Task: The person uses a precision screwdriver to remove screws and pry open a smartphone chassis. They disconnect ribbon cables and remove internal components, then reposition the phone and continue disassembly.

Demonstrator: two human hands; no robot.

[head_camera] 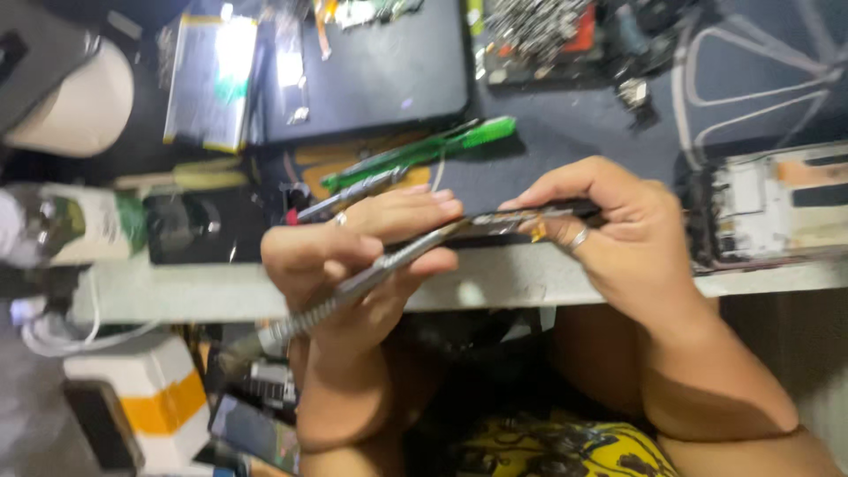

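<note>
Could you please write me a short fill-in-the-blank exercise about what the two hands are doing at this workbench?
1. The left hand grips a metal tool with a ____ grey handle.
2. The right hand pinches a thin dark ____ by its edge.
3. Beyond the hands lies a brush coloured ____.
4. A ring shows on the ____ hand.

Missing words: knurled; phone; green; right

A cluttered dark workbench (565, 141) with a pale front edge, brightly lit.
</note>
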